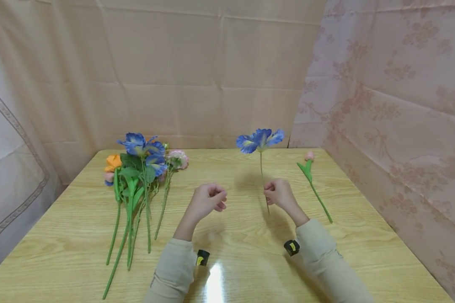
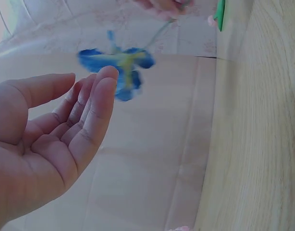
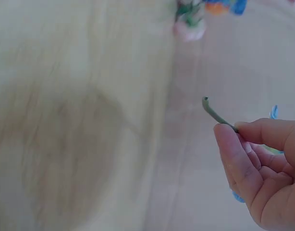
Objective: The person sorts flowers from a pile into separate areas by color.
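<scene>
In the head view my right hand (image 1: 281, 194) pinches the thin stem of a blue iris (image 1: 260, 140) near its lower end. The bloom stands upright above the hand, its petals spread wide. The right wrist view shows the stem's cut end (image 3: 212, 110) poking out past the thumb and forefinger; the bloom is mostly hidden behind the hand. My left hand (image 1: 209, 198) is to the left of the iris, over the table, holding nothing. Its fingers bend loosely with the thumb apart from them, as the left wrist view (image 2: 66, 120) shows.
On the left of the wooden table (image 1: 235, 235) lies a bunch of flowers with long green stems: blue irises (image 1: 134, 144), an orange bloom (image 1: 113, 161) and a pink-white carnation (image 1: 178, 159). A single pink tulip (image 1: 309, 156) lies at the right. Curtains (image 1: 197, 75) hang behind the table.
</scene>
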Demonstrator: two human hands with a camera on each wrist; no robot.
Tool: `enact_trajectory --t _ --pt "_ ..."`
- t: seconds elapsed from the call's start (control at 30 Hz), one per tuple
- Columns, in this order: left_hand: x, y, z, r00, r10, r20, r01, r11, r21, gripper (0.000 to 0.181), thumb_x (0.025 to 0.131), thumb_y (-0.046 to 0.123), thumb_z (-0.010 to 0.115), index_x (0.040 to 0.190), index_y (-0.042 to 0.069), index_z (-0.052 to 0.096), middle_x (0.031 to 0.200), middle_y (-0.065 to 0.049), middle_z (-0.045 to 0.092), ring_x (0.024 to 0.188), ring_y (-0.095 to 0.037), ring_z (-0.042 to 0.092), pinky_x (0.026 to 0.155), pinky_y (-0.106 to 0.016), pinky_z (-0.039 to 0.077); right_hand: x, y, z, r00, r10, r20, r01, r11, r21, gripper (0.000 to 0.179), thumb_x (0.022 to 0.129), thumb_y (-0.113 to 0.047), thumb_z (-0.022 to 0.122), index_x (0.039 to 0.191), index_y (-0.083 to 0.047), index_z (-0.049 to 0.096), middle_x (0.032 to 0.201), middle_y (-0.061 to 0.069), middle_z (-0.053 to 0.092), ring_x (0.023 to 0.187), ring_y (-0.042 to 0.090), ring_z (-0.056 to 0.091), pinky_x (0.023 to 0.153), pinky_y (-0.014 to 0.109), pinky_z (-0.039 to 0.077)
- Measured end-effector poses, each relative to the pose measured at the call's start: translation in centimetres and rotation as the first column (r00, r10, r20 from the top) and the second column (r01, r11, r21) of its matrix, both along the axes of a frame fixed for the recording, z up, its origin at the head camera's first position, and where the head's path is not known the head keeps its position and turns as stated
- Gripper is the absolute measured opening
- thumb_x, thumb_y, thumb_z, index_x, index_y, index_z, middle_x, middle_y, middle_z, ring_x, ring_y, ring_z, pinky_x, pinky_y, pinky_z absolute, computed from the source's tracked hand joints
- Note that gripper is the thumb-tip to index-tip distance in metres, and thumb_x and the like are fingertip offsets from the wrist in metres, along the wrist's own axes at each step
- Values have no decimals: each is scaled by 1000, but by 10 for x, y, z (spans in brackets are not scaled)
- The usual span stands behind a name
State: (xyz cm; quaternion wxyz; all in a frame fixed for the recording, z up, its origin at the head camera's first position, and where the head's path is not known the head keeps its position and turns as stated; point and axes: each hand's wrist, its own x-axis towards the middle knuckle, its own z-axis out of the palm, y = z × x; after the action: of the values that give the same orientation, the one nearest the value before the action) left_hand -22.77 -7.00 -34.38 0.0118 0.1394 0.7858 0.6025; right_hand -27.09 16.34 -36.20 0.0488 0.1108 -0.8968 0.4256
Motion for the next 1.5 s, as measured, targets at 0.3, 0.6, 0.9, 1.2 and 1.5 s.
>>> enact_trajectory --t 0.3,0.6,0.9,1.2,1.5 --pt "-1 0 -5 1000 -7 -18 6 1000 -7 11 89 4 54 85 -4 60 70 -8 58 59 -21 61 55 -30 52 -31 24 -21 983 -83 165 71 994 80 9 76 12 52 69 9 56 54 10 55 41 15 54 44 28 50" --pt "0 0 -6 999 -7 -31 7 1000 -11 13 89 6 54 86 -6 59 70 -7 58 59 -23 61 55 -32 52 -53 38 -27 968 -119 222 76 978 194 18 67 12 50 53 1 50 43 6 50 34 13 51 41 28 48" --pt "2 0 -6 1000 -6 -30 5 1000 -30 13 89 7 54 85 -3 61 70 -7 60 58 -20 61 53 -30 52 -65 38 -29 938 -204 281 122 951 283 9 67 13 54 61 6 50 45 10 50 34 17 52 38 28 47" --pt "2 0 -7 999 -11 -35 10 999 -38 12 89 7 54 86 -3 61 71 -10 60 58 -20 61 53 -30 52 -64 37 -28 945 -209 253 121 939 323 11 61 15 52 54 7 51 40 10 49 32 19 52 36 28 46" --pt "1 0 -9 999 -17 -39 16 999 -40 13 89 7 54 86 -3 61 70 -7 59 58 -20 61 54 -32 52 -64 37 -29 940 -210 270 128 948 293 9 61 15 55 58 8 50 43 13 50 33 21 52 37 32 47"
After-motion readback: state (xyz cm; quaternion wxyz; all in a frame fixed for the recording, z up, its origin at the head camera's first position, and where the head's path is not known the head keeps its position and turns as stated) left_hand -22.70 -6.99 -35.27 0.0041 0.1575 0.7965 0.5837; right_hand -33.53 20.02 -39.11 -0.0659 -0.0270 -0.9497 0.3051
